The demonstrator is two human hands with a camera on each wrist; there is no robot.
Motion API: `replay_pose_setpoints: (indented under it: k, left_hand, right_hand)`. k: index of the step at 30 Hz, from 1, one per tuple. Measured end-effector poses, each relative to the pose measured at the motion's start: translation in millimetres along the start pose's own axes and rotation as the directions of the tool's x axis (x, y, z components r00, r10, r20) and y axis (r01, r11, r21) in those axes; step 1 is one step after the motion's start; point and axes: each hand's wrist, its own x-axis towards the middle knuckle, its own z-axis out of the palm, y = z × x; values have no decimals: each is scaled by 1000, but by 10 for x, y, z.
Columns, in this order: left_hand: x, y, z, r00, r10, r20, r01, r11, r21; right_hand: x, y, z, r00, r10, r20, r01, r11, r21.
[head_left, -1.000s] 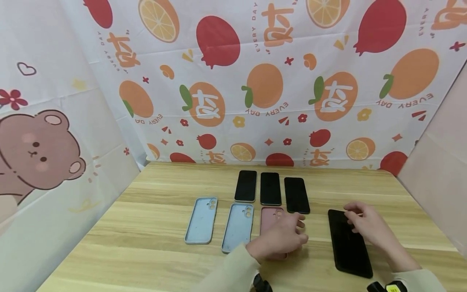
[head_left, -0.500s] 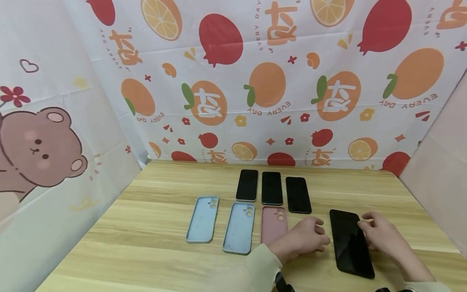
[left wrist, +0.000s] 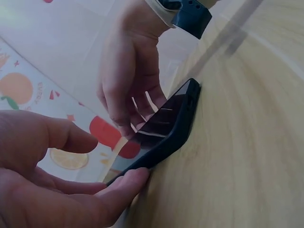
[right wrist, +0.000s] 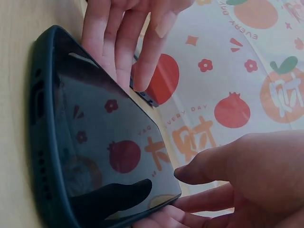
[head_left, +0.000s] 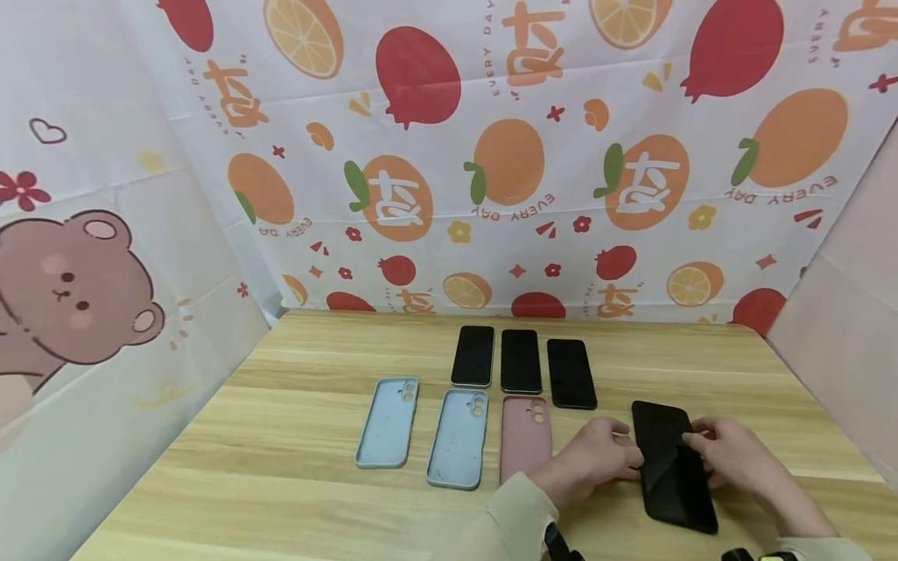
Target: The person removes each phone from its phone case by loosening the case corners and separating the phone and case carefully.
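A large phone in a dark case (head_left: 669, 475) lies face up at the right of the table, its glossy screen reflecting the backdrop. My left hand (head_left: 596, 456) is at its left edge. In the left wrist view, the fingertips (left wrist: 137, 176) of that hand touch the case's side while the thumb stays apart above. At the opposite edge is my right hand (head_left: 737, 452). Its fingers (right wrist: 204, 199) lie along the phone's edge in the right wrist view, and the thumb hovers over the rim. Whether fingertips reach beneath the phone is hidden.
Three black-screened phones, a left one (head_left: 473, 356), a middle one (head_left: 521, 361) and a right one (head_left: 571, 374), lie in a row behind. Nearer are two light blue phone cases (head_left: 387, 423) and a pink phone case (head_left: 525, 436). A fruit-print cloth (head_left: 435, 187) hangs behind the wooden table (head_left: 281, 467).
My left hand has moved right, from over the pink case to the large phone's left edge. My right hand has shifted from above the screen to the phone's right edge.
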Motion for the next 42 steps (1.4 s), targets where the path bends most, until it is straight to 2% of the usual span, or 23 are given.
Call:
replay_pose_setpoints:
  k: [2,5,10,15,18,22,24,28,31,35,42]
  left_hand:
    - [17,-14,3,1000,-4,1,4,999,-40]
    - [32,-24,11,1000,-12,-1,12,998,-54]
    - [42,-28,26,1000,2,15,-1,998,-58]
    - [42,-30,18,999,8,48,-6,999,-37]
    - [37,-32,-1,999,-6,41,6,1000,-10]
    - [31,-47,-60,1000,-10,-8,11,1000,25]
    - [30,-56,-102,1000,-5,-31,6,999,43]
    - [28,-67,-201,999,7,-37,-6,999,41]
    - [9,-80,-281,1000,13,-12,-12,999,32]
    - [-55,-85,-392,998,21,58,-21,1000,7]
    - [-186,-73,-574,980,-5,198,18,998,-62]
  right_hand:
    - [0,-10,-1,1000,-15,-1,15,1000,7]
    - [-8,-22,4,1000,-14,18,13,998,63]
    - [-37,-23,16,992,-43,117,15,973,229]
    - [-43,-48,44,976,-93,198,29,953,300]
    - [-51,-80,64,971,-105,214,31,945,325]
    - [-73,-146,92,971,-99,217,17,936,353]
    - [-82,-188,106,975,-92,203,12,931,364]
    - [-91,-273,138,982,-83,167,13,924,383]
    - [-92,-307,163,985,-81,150,15,917,398]
    - [-86,-326,192,986,-86,141,17,900,436]
    - [-74,-365,247,972,-164,168,53,851,522]
